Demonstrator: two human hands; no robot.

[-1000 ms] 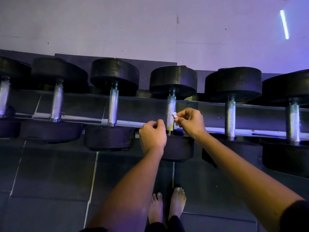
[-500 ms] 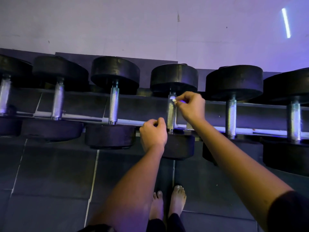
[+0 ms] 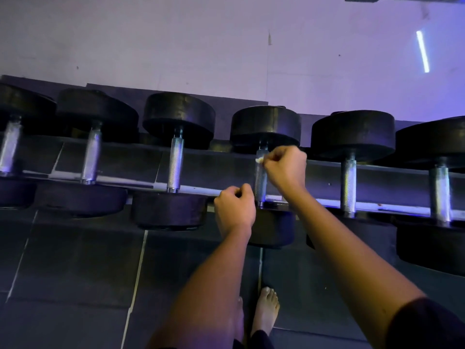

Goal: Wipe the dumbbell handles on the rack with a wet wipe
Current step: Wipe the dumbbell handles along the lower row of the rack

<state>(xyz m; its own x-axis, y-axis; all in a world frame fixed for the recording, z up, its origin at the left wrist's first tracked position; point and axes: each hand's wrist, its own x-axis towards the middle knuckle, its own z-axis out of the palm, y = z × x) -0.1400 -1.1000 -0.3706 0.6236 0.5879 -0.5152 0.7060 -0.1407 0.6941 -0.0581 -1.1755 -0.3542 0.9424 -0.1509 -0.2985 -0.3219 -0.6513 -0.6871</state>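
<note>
While the wet wipe point(image 3: 259, 159) is pinched in the grip of the right hand point(image 3: 284, 167) against the far end of one dumbbell handle point(image 3: 260, 181), that handle is seen lying across the rack point(image 3: 221, 167), its long axis running from the near weight head to the far one, pointing away from the person. The left hand point(image 3: 235, 210) is held curled just beside the handle's near end, nothing being seen in its grip. Other handles point(image 3: 175, 165) are ranged on both sides; none looks visibly wet, so the count of finished ones cannot be told.
</note>
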